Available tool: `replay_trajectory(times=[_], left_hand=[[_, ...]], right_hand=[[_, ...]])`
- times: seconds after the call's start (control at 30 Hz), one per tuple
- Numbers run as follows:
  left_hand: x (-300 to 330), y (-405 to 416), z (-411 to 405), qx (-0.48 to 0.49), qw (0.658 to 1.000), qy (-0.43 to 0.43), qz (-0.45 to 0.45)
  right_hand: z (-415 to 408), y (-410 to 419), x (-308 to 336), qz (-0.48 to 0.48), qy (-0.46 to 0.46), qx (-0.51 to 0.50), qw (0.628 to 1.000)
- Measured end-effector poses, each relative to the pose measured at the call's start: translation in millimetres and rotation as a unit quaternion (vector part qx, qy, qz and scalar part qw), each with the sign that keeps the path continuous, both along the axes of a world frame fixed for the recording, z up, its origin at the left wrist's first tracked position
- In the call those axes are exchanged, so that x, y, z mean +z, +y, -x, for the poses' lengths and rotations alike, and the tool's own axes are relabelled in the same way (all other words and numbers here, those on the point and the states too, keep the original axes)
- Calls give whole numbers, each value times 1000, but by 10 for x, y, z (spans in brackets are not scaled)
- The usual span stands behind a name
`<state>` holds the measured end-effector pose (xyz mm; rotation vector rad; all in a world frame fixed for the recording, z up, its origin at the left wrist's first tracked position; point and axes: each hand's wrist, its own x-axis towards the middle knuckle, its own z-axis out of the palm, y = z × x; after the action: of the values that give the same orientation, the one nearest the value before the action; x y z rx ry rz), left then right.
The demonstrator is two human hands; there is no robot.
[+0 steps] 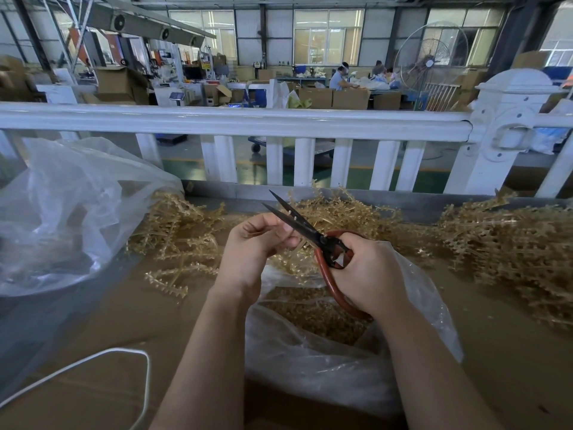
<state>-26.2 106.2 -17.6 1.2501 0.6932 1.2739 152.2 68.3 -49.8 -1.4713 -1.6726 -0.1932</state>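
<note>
The person stands at a table covered with brown cardboard [108, 321] and works with both hands over the middle of it. The right hand [369, 274] is wrapped around the red loop handles of a pair of large scissors with black blades [305, 228]. The blades are parted and point to the far left. The left hand [254, 243] pinches a thin golden plastic sprig [255, 234] between thumb and fingers, just beside the blades, so I judge that the sprig is being offered for a cut. Both hands are held above an open clear plastic bag [310, 361] that lies on the near side of the table, with small golden cut pieces [310, 311] inside it. This place seems chosen so that what is cut falls straight into the bag.

Around the hands lie heaps of the same golden sprigs: one on the left [179, 234], one on the far side of the hands [341, 209], and a bigger one on the right [511, 243]. A large crumpled clear bag [71, 206] fills the left side, and a white cord [145, 367] loops on the near left. A white fence railing [248, 122] closes the far edge of the table.

Nothing stands between the blades and the sprig. But the left fingertips are very close to the blades, so I think the cut needs care.
</note>
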Motion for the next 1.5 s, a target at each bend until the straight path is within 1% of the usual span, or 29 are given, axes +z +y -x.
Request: replay_trajectory(times=[0.27, 0.43, 0.77, 1.13, 1.27, 1.33, 1.43, 1.5], left_hand=[[-5, 31, 28, 33, 999, 1, -7], [-12, 34, 28, 37, 999, -3, -11], [-24, 32, 0, 32, 996, 62, -53], [-7, 19, -14, 28, 997, 55, -53], [-12, 30, -9, 33, 997, 53, -44], [-10, 34, -5, 37, 997, 50, -36], [-3, 40, 8, 48, 998, 25, -6], [-6, 51, 28, 60, 998, 2, 24]], right_hand=[[16, -29, 17, 23, 7, -8, 1000], [7, -13, 6, 41, -1, -14, 999], [9, -13, 11, 45, 7, -9, 999], [31, -23, 38, 43, 21, -4, 999], [23, -18, 27, 36, 20, -11, 999], [26, -18, 29, 48, 21, -13, 999], [31, -9, 36, 96, 49, -12, 994], [17, 14, 46, 132, 108, -4, 985]])
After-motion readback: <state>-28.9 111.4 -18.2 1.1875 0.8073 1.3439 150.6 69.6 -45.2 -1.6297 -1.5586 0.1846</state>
